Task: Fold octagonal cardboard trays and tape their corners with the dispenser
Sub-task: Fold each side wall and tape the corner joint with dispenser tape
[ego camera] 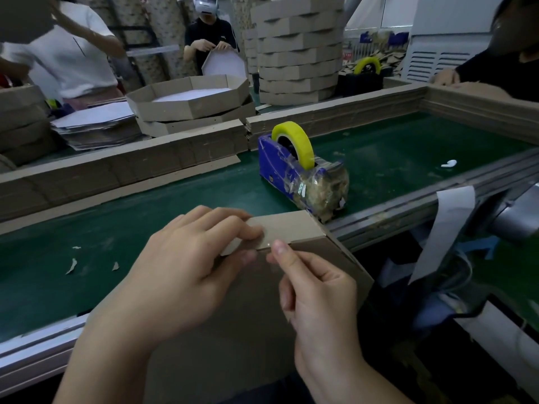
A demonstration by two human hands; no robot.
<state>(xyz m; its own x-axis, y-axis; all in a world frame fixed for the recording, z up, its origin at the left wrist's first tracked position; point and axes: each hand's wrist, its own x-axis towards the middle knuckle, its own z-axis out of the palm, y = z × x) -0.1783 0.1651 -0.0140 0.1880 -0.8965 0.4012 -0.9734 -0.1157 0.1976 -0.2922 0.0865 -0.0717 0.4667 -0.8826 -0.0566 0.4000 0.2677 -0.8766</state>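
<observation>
A brown cardboard tray (294, 228) lies upside down at the near edge of the green belt, one side wall folded over. My left hand (186, 263) grips that wall at a corner, fingers curled over the edge. My right hand (315, 290) pinches at the same corner, thumb tip on the fold line beside a shiny bit of clear tape. The blue tape dispenser (280, 167) with a yellow tape roll (294, 141) stands just beyond the tray, apart from both hands.
Low cardboard walls (122, 173) border the belt's far side. Behind them lie folded trays (189, 100), flat blanks (96, 123) and a tall tray stack (297, 51). Other people work around the belt. A second dispenser (364, 74) stands far right. A white scrap (449, 163) lies on the belt.
</observation>
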